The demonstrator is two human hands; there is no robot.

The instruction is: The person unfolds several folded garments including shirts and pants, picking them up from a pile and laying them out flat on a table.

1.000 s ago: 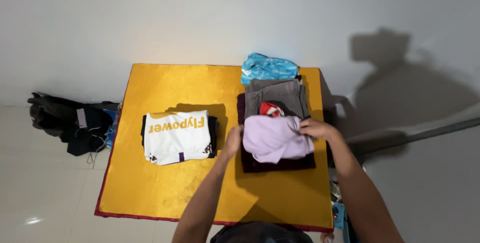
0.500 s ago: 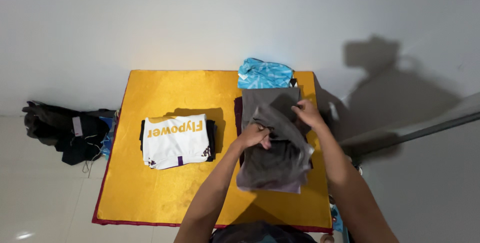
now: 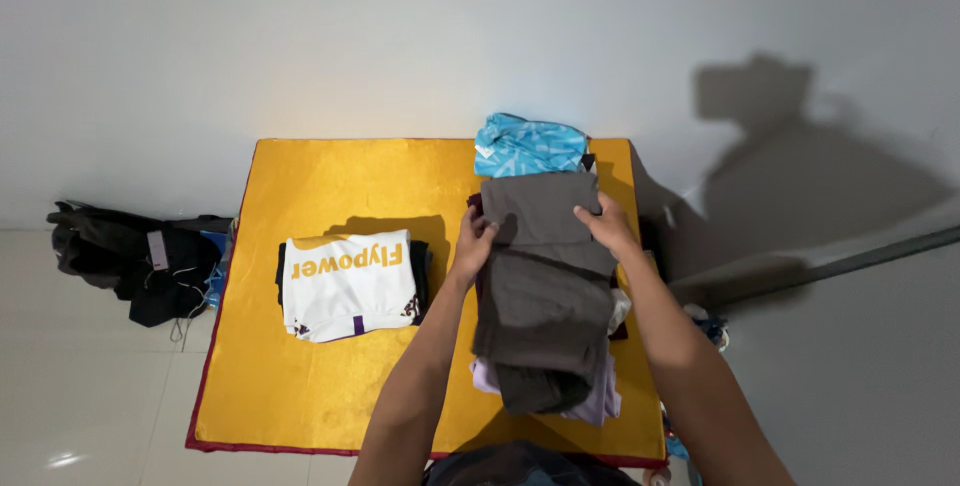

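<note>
My left hand grips the left edge of a grey garment, and my right hand grips its right edge. The garment is lifted and hangs down toward me over the right side of a yellow cloth-covered table. A lilac garment shows beneath its lower end. A dark maroon cloth peeks out under it on the left. A blue patterned garment lies crumpled at the table's far edge, just beyond my hands.
A folded stack topped by a white shirt with yellow lettering sits left of centre on the table. A heap of black clothing lies on the tiled floor to the left. A white wall stands behind the table.
My hands left the lilac garment and took hold of the grey one. It has unfolded and now hangs longer toward me, covering most of the lilac garment.
</note>
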